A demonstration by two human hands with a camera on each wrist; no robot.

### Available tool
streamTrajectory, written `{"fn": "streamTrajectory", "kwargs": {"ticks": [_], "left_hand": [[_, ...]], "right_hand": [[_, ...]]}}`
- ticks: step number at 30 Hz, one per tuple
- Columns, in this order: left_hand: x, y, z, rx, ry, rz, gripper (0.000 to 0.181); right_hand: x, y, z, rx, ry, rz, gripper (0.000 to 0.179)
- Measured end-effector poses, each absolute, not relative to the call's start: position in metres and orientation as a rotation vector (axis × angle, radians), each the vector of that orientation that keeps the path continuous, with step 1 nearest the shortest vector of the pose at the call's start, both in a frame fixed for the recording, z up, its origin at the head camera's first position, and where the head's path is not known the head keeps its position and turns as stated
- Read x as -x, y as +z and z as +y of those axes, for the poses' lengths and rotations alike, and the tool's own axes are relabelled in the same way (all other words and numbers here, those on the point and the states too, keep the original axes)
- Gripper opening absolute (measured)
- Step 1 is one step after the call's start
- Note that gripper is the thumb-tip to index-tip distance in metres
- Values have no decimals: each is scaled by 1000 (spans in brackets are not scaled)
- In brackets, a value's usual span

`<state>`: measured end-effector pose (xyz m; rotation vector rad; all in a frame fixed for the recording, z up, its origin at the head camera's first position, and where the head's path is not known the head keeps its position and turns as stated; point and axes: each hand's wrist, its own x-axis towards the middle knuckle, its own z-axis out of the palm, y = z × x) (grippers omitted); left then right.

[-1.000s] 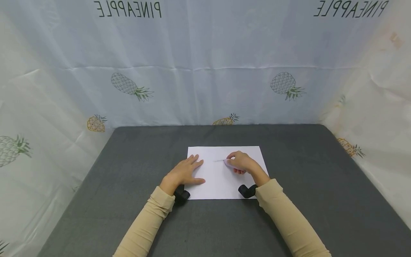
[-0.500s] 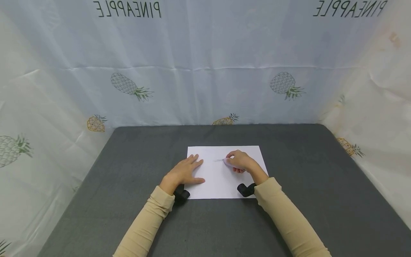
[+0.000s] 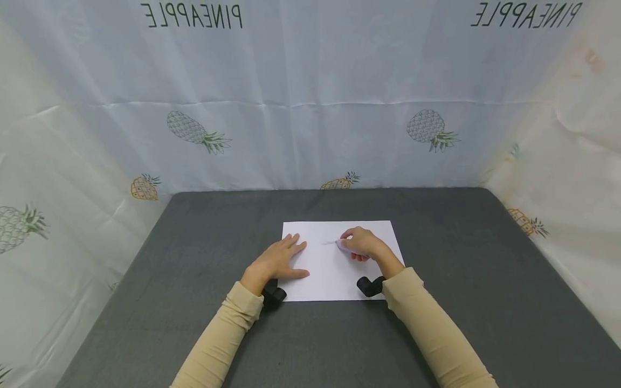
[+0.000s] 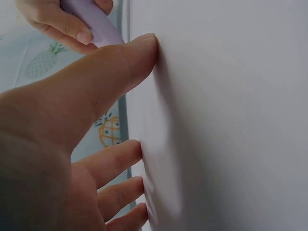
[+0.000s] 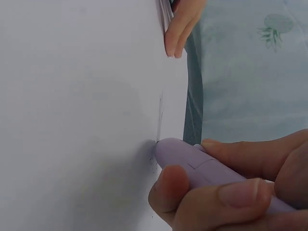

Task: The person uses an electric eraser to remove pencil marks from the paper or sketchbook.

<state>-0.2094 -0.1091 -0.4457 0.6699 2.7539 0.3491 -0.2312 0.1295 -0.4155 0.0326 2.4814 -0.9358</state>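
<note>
A white sheet of paper (image 3: 330,280) lies on the dark grey table. My left hand (image 3: 278,260) rests on its left side with fingers spread; in the left wrist view the thumb (image 4: 137,55) and fingertips touch the sheet. My right hand (image 3: 366,245) grips a thick lavender pen-shaped tool (image 5: 192,161) with a rounded nose and a seam round its body. The nose meets the paper, where its very tip is hidden. A thin grey line (image 5: 160,113) runs from the tip toward the left hand, and tiny dark specks (image 5: 154,166) lie beside the nose.
The grey table (image 3: 218,231) extends around the sheet on all sides. A pale curtain (image 3: 301,134) printed with pineapples hangs behind and at both sides. Black wrist camera mounts (image 3: 370,287) sit low over the paper's near edge.
The right hand and the lavender tool have shifted very slightly left, and the grey line looks fainter beside the tip. The left hand stays in place on the sheet.
</note>
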Motion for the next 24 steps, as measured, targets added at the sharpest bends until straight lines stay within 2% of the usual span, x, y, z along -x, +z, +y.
{"fn": "streamTrajectory", "kwargs": {"ticks": [24], "left_hand": [[211, -448, -109, -680, 341, 2759, 79]], "right_hand": [[229, -416, 136, -25, -900, 2469, 37]]}}
